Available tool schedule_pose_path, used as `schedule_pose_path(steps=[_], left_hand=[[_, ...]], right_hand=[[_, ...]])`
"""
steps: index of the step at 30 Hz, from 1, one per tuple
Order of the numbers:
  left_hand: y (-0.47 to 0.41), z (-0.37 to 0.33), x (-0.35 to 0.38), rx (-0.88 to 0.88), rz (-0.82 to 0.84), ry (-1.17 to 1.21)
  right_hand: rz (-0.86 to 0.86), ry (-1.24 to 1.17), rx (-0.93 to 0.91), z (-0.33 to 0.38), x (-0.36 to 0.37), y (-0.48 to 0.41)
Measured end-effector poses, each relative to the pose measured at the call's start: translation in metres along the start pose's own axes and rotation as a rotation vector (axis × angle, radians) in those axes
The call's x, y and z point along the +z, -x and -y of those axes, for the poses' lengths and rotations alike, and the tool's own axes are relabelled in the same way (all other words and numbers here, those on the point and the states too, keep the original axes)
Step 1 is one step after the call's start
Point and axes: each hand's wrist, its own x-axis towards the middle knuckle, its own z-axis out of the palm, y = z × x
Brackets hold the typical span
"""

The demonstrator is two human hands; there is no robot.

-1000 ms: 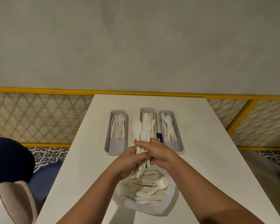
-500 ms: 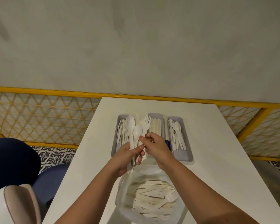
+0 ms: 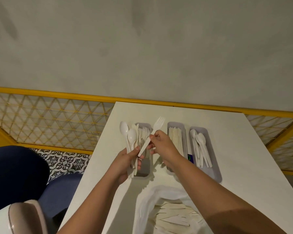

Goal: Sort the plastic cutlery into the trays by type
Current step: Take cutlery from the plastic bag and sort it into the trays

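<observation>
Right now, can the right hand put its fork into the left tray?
Probably yes. The right hand holds the fork directly above the left tray, which holds forks; only the left hand with its bundle is close beside it.

On the surface (image 3: 235, 149) three trays stand side by side in a row. The left tray (image 3: 143, 173) holds forks, the middle tray (image 3: 176, 125) holds knives, the right tray (image 3: 215, 173) holds spoons (image 3: 200, 147). From the middle tray, the bag (image 3: 144, 206) with more cutlery lies at 6 o'clock, nearer to the person. The left hand (image 3: 125, 163) is over the left tray with a bundle (image 3: 131, 142) of cutlery. At 3 o'clock from it, the right hand (image 3: 162, 146) holds a fork (image 3: 151, 135) between the left and middle trays.
</observation>
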Motion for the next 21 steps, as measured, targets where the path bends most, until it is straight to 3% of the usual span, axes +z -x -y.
schedule_pose_path(steps=[4, 8, 14, 21], left_hand=[[-0.014, -0.002, -0.021, -0.034, -0.028, 0.0], [-0.025, -0.001, -0.034, -0.059, -0.031, -0.012], [-0.034, 0.002, -0.042, -0.066, -0.003, -0.018], [-0.038, 0.004, -0.043, -0.069, 0.034, 0.004]], right_hand=[[-0.094, 0.08, 0.057, -0.007, -0.003, -0.032], [-0.083, 0.349, 0.15, -0.033, 0.002, -0.063], [-0.076, 0.767, 0.056, -0.055, 0.024, -0.09], [-0.057, 0.913, -0.049, -0.061, 0.036, -0.102]])
